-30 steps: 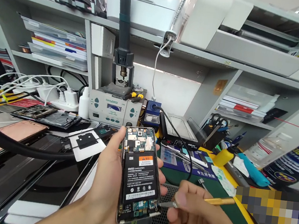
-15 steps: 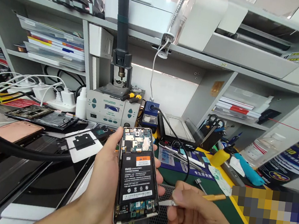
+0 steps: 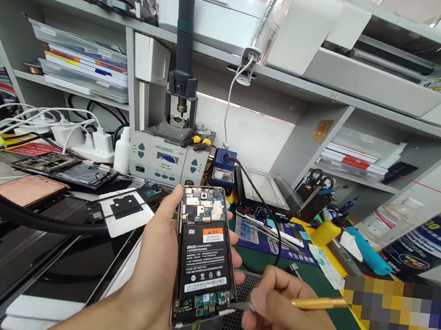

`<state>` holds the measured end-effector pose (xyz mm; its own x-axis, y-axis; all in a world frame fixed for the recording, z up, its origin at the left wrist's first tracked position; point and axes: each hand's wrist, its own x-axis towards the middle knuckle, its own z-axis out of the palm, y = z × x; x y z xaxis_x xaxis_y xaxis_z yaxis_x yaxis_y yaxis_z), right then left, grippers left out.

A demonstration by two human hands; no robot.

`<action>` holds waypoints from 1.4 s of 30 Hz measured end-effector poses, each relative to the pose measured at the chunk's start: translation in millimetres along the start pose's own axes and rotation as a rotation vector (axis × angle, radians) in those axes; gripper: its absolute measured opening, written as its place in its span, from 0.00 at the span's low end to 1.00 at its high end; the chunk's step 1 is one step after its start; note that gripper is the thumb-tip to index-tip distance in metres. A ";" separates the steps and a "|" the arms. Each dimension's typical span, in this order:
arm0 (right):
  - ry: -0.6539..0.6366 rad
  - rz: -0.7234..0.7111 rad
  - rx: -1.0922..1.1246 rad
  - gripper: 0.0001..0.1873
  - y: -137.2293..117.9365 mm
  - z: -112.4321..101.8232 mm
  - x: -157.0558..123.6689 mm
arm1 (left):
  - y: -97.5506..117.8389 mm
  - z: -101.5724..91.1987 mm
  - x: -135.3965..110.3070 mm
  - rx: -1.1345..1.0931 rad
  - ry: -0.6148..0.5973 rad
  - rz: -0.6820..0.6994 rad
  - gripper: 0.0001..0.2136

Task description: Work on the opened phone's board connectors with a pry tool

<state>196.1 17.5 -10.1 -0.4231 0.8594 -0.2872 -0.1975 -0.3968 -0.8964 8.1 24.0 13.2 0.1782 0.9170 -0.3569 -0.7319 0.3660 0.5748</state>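
Observation:
My left hand (image 3: 157, 253) is wrapped round an opened smartphone (image 3: 236, 274), thumb along its left edge and fingertips on its right. A black battery (image 3: 205, 262) marked BM32 fills the phone's middle. Above it lies the main circuit board (image 3: 202, 204), and below it a small blue board (image 3: 206, 303). In a pinch grip, my right hand (image 3: 277, 311) holds a craft knife (image 3: 320, 303) with a golden handle. Its pointed metal blade reaches the phone's lower right corner, beside the small board; whether it touches cannot be made out.
A hot-air station (image 3: 165, 158) stands behind the phone. Phone parts and a black screen (image 3: 74, 275) lie on the left, with a thick black cable (image 3: 37, 218) across them. Tweezers (image 3: 272, 229) lie on a blue mat (image 3: 250, 235). Bottles and a can (image 3: 428, 244) stand right.
The knife's tip has moved left and slightly down, over the phone's lower right corner. More of the golden handle shows. The whole view has shifted slightly.

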 end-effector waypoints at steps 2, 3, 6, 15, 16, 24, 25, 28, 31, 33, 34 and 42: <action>0.014 0.002 -0.025 0.17 -1.3 2.0 -1.0 | -0.5 -0.2 0.4 -0.001 -0.008 0.001 0.34; 0.024 0.003 -0.041 0.18 -2.7 3.5 -1.8 | -0.8 -0.5 0.5 0.000 -0.008 -0.003 0.34; 0.053 0.009 -0.083 0.19 -8.1 8.5 -4.0 | -1.2 -2.1 0.5 0.004 -0.007 -0.010 0.35; 0.053 0.029 -0.015 0.17 -5.9 5.2 1.9 | -1.5 -1.5 1.6 0.006 0.000 0.010 0.35; 0.046 0.043 0.005 0.17 -5.4 3.8 3.3 | -1.4 -1.6 1.6 0.012 -0.005 0.016 0.35; 0.040 0.058 0.108 0.18 -8.8 -4.3 10.5 | 1.2 -1.6 1.7 0.030 -0.005 0.078 0.35; 0.043 0.060 0.109 0.18 -8.7 -4.5 10.5 | 1.3 -1.3 1.7 0.028 -0.005 0.078 0.35; 0.050 0.083 0.101 0.17 -7.7 -3.9 9.8 | 1.4 -0.6 1.7 0.000 -0.020 0.100 0.34; 0.068 0.092 0.079 0.15 -7.3 -2.2 8.9 | 1.1 -1.3 1.9 -0.002 -0.048 0.100 0.33; 0.079 0.101 0.078 0.14 -7.8 -1.1 8.4 | 0.7 -2.7 1.9 0.002 -0.059 0.092 0.33; 0.079 0.108 0.083 0.14 -8.4 -0.7 8.3 | 0.5 -3.3 1.8 0.006 -0.057 0.086 0.33; 0.068 0.036 -0.238 0.14 -9.0 -3.1 12.7 | 4.1 1.3 3.2 0.013 -0.007 0.167 0.32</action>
<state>195.2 32.9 -6.7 -0.3636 0.8693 -0.3349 0.0340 -0.3468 -0.9373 6.5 28.6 15.4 0.0593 0.9664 -0.2500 -0.7429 0.2100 0.6356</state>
